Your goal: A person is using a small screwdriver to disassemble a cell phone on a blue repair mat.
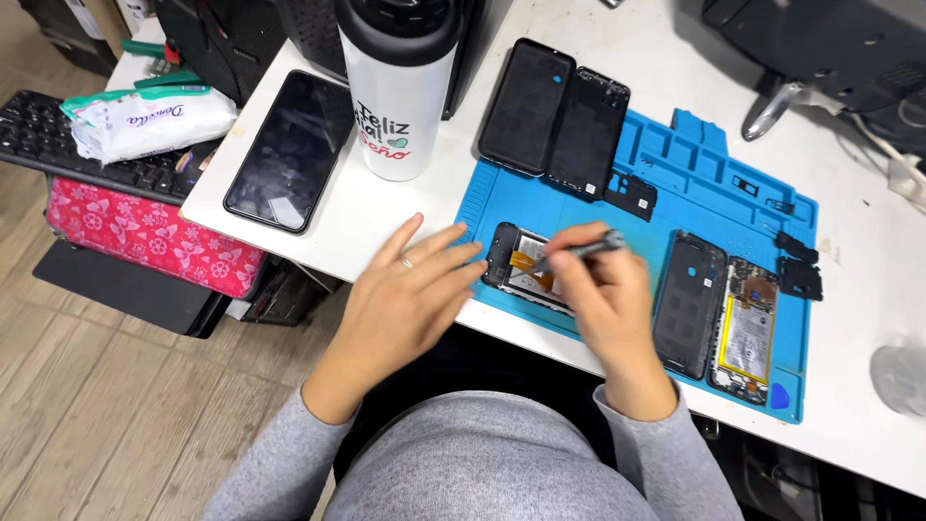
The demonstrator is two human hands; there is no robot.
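Observation:
An opened phone (518, 262) with its back off lies on the blue work mat (675, 164) near the table's front edge. My right hand (606, 294) grips a thin grey screwdriver (584, 247), its tip down on the phone's insides. My left hand (410, 289), a ring on one finger, rests flat on the table. Its fingertips touch the phone's left end.
On the mat: two black phone back covers (555, 116) at the top, a dark back cover (688, 301) and another opened phone (748, 328) at the right, small black parts (799, 265). A white bottle (395, 87), a black phone (289, 150), a tissue pack (149, 118) and a keyboard (58, 135) lie to the left.

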